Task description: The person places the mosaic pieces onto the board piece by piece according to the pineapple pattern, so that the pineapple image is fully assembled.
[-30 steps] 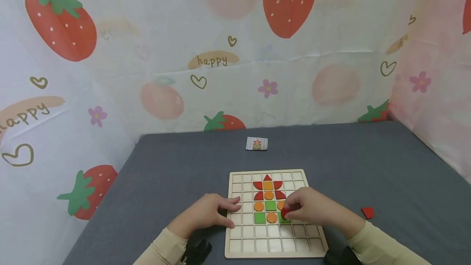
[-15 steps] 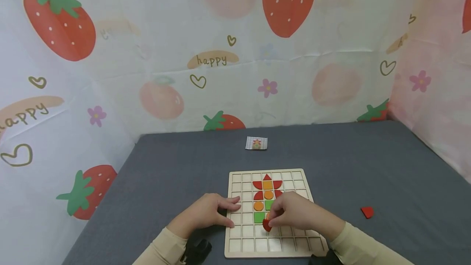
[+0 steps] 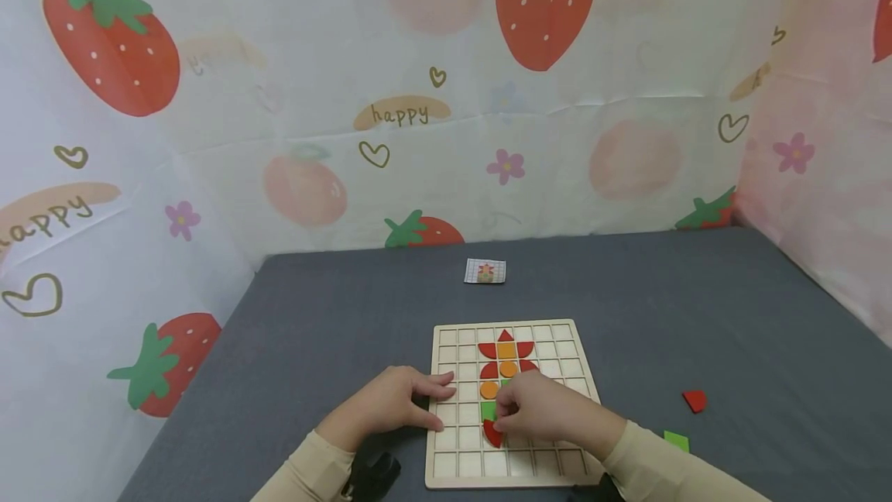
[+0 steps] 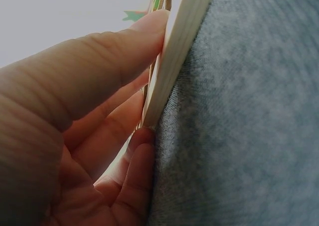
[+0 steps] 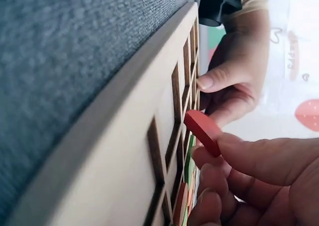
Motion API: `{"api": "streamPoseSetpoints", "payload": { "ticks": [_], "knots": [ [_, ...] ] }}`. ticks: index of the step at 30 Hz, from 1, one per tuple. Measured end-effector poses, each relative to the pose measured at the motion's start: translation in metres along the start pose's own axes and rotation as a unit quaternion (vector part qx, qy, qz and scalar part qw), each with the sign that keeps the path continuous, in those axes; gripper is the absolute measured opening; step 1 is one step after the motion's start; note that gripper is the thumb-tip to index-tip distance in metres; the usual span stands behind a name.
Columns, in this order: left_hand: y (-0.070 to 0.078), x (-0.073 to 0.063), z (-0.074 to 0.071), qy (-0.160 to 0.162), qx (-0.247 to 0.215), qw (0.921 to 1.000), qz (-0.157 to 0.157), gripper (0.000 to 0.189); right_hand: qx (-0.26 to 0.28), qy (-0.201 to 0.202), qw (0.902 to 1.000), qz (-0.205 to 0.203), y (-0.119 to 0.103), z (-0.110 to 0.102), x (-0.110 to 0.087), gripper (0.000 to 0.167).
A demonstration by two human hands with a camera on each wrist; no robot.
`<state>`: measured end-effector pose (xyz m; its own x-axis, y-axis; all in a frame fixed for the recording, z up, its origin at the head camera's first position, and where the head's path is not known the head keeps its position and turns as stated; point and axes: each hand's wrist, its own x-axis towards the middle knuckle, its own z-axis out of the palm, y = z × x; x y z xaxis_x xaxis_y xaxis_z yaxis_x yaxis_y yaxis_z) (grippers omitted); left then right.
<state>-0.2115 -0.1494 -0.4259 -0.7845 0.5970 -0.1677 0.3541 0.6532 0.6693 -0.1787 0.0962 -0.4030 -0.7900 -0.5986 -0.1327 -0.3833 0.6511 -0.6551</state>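
Observation:
My right hand (image 3: 540,405) pinches a red quarter-circle tile (image 3: 492,434) between thumb and fingers, just below a green square tile (image 3: 488,411) on the gridded wooden board (image 3: 446,471). In the right wrist view the red tile is tilted, one end at the grid. My left hand (image 3: 397,401) rests at the board's left edge, thumb against the rim and other fingers loosely extended. Red, orange and green tiles form a figure up the board's middle, topped by a red triangle tile (image 3: 505,336). My right hand hides part of it.
A small printed card (image 3: 485,271) lies beyond the board, showing a similar coloured figure. To the right, a red tile (image 3: 694,401) and a green tile (image 3: 676,441) lie on the grey cloth (image 3: 334,308). A strawberry-print curtain (image 3: 411,184) hangs behind the table.
My right hand has carried the red tile leftward and down the board, to below the left green square. The green tile beside my sleeve has come into view. My left hand stays put.

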Motion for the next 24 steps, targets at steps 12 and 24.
{"api": "streamPoseSetpoints", "payload": {
  "ticks": [12, 24],
  "knots": [
    [-0.0014, 0.0005, 0.0005, 0.0, -0.002, 1.0, 0.004, 0.052, -0.056, -0.01, 0.9982, -0.019, -0.0043, -0.0036, 0.0075, 0.026],
    [-0.0007, -0.0001, 0.0008, 0.003, 0.0, 1.0, 0.008, 0.052, -0.046, 0.014, 0.9986, 0.021, -0.0077, -0.0007, 0.0071, 0.029]
  ]
}}
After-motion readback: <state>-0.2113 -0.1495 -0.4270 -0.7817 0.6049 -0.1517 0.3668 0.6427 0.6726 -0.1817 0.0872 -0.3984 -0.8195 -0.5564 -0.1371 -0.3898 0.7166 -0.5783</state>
